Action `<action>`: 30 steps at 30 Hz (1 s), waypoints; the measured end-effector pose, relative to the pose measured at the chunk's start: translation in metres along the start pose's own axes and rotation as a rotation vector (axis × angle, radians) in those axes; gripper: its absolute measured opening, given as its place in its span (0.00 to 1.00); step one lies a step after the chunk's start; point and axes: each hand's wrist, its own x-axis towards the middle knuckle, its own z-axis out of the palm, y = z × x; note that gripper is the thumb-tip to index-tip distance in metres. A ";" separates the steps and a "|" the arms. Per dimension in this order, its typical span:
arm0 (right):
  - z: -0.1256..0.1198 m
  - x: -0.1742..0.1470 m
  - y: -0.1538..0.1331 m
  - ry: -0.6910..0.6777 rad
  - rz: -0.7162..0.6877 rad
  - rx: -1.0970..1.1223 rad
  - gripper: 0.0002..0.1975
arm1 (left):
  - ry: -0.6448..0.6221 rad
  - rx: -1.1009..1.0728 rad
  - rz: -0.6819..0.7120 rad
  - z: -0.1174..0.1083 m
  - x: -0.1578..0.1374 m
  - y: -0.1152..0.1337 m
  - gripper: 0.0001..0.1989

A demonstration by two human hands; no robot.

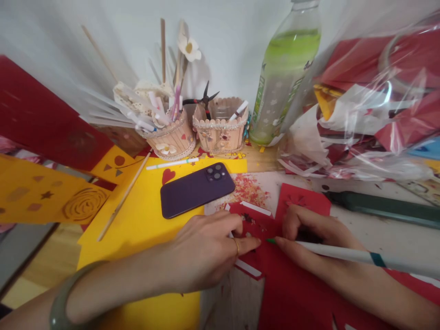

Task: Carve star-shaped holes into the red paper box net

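Observation:
My left hand (pixel 215 245) presses on a cut red paper piece (pixel 263 224), its index finger stretched out and other fingers bent. White strips line some of that piece's edges, and small cut-outs show in it. In my right hand (pixel 316 238) is a slim white pen (pixel 338 251) with a green tip and a teal band. The pen's tip is close to the left index fingertip, over the red paper. A larger red sheet (pixel 292 293) lies under my right hand. Behind that hand is another red paper piece (pixel 302 197) with a cut pattern.
A dark purple phone (pixel 197 190) rests on yellow paper (pixel 137 243). Behind stand two decorated wooden holders (pixel 222 135), with pliers (pixel 206 98) in one, and a green drink bottle (pixel 283 87). A clear plastic bag (pixel 371 133) and a dark green tool (pixel 388 208) lie to the right.

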 end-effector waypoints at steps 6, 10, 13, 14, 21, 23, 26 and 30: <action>0.001 0.001 -0.001 0.023 -0.015 0.010 0.11 | -0.028 -0.260 -0.217 -0.003 0.000 0.008 0.16; 0.002 0.003 -0.003 0.090 -0.034 0.054 0.10 | -0.092 -0.573 -0.551 -0.008 0.005 0.013 0.16; 0.002 0.003 -0.006 0.082 -0.002 0.075 0.10 | -0.273 -0.922 -0.874 -0.017 0.012 0.016 0.20; 0.001 0.002 -0.007 0.082 0.011 0.082 0.10 | -0.314 -1.012 -0.955 -0.020 0.015 0.018 0.21; -0.001 0.004 -0.010 0.138 0.004 0.134 0.11 | -0.186 -1.259 -1.145 -0.028 0.025 0.036 0.22; -0.002 0.005 -0.010 0.133 0.014 0.161 0.11 | -0.144 -1.267 -1.173 -0.027 0.026 0.041 0.21; -0.002 0.004 -0.010 0.132 0.013 0.184 0.12 | -0.136 -1.279 -1.197 -0.027 0.027 0.046 0.19; -0.003 0.003 -0.010 0.142 -0.003 0.207 0.11 | -0.095 -1.286 -1.236 -0.025 0.027 0.048 0.16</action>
